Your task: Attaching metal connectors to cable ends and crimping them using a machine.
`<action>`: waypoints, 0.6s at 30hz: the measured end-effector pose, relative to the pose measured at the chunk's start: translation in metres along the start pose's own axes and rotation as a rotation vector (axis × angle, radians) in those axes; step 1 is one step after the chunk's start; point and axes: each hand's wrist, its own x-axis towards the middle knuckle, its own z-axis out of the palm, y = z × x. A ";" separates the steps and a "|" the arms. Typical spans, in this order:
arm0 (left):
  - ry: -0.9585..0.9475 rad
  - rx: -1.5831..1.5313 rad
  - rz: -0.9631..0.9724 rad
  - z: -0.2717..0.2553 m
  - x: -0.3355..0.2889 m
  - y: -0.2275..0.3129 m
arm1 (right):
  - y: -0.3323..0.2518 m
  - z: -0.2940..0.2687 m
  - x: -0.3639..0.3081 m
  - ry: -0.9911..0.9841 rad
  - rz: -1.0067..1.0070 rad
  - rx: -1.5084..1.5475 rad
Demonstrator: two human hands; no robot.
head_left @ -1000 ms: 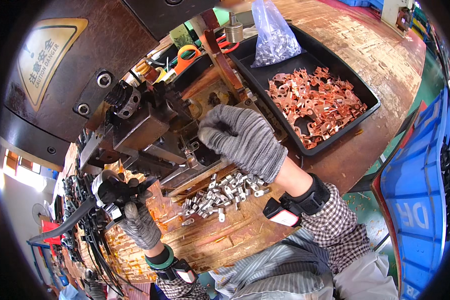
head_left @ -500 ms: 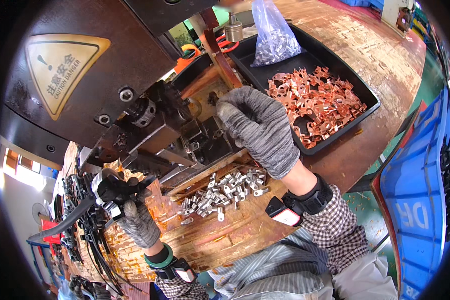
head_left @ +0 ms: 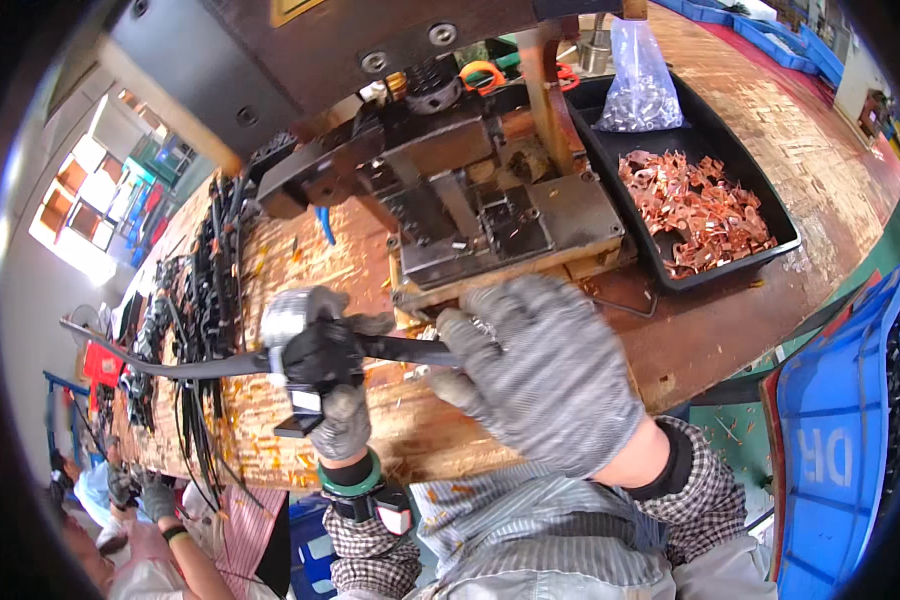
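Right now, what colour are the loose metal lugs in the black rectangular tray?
The loose metal lugs are copper-orange, clearest in the head view.

Gripping cable [head_left: 410, 350] at eight o'clock with left hand [head_left: 340, 418]; holding right hand [head_left: 550, 370], blurred, by cable at four, below press [head_left: 570, 215] at twelve, with copper lugs [head_left: 695, 215] in tray [head_left: 602, 152] at two.

One held black cable [head_left: 205, 368], one black tray [head_left: 715, 140], one clear bag [head_left: 642, 85], one press [head_left: 515, 220]
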 end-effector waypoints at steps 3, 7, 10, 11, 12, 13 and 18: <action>0.101 0.025 0.055 0.011 -0.015 0.003 | -0.013 0.011 -0.016 -0.472 0.095 0.037; 0.361 -0.148 -0.052 0.026 -0.031 0.023 | -0.012 0.018 -0.045 -0.301 0.040 0.207; 0.225 -0.816 -0.214 0.028 -0.032 0.048 | -0.017 0.023 -0.060 -0.357 -0.004 0.196; 0.222 -0.820 -0.209 0.030 -0.033 0.050 | -0.017 0.030 -0.067 -0.215 -0.051 0.261; 0.194 -0.844 -0.203 0.029 -0.033 0.048 | -0.019 0.030 -0.067 -0.213 -0.062 0.262; 0.165 -0.867 -0.198 0.028 -0.034 0.047 | -0.020 0.030 -0.066 -0.294 0.010 0.272; 0.117 -0.327 -0.037 0.018 -0.031 0.055 | -0.012 0.022 -0.068 -0.399 0.155 0.453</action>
